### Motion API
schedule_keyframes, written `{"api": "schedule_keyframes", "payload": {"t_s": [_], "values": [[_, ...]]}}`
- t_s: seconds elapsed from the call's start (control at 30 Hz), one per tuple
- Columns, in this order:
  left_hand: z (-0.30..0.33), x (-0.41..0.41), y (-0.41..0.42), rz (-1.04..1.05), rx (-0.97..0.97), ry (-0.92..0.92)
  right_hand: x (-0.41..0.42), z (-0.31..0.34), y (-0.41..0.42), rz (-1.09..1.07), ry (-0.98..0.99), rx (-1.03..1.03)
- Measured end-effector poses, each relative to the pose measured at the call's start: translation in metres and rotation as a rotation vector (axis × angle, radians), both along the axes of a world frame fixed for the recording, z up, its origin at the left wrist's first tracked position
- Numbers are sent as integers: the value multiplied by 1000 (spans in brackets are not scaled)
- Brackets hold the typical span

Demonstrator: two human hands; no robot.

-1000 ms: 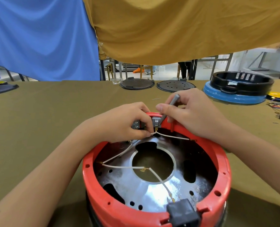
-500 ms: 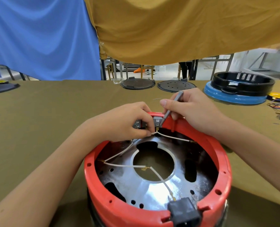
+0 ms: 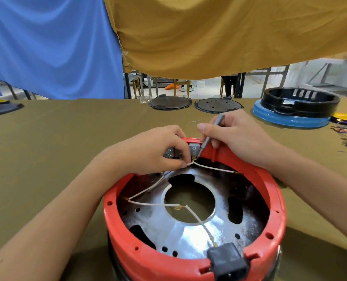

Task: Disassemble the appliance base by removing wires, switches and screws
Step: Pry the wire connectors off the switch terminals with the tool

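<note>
The red appliance base (image 3: 270, 242) lies upside down on the table, its shiny metal plate (image 3: 191, 236) showing inside. White wires (image 3: 154, 204) run across the plate to a black power socket (image 3: 228, 262) at the near rim. A grey switch block (image 3: 194, 149) sits at the far rim. My left hand (image 3: 154, 151) pinches a white wire end beside the switch. My right hand (image 3: 235, 136) holds a thin grey screwdriver (image 3: 209, 137), its tip at the switch terminal.
Two dark round lids (image 3: 169, 102) (image 3: 218, 104) lie at the table's far edge. A black ring on a blue base (image 3: 290, 118) stands far right, with loose coloured wires (image 3: 346, 129) beside it. Blue and mustard cloths hang behind.
My right hand has drawn back and tilted the screwdriver a little steeper at the switch. My left hand keeps its pinch on the wire. The view has shifted slightly.
</note>
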State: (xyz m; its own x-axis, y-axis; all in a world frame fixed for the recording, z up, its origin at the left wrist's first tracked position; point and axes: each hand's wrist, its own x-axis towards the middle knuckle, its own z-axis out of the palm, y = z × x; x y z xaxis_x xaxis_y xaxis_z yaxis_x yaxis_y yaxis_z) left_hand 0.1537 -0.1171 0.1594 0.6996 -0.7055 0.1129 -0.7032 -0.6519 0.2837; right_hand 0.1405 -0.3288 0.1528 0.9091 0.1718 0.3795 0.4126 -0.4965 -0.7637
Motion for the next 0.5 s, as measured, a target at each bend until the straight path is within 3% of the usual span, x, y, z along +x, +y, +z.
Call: {"api": "schedule_keyframes", "payload": {"t_s": [0.17, 0.3, 0.5], "values": [[0, 1, 0, 2, -8, 5, -2, -1, -3, 4, -119, 43], [-1, 0, 1, -9, -16, 14, -4, -1, -2, 11, -159, -48], [-1, 0, 1, -9, -9, 21, -1, 1, -2, 20, -88, -45]]}}
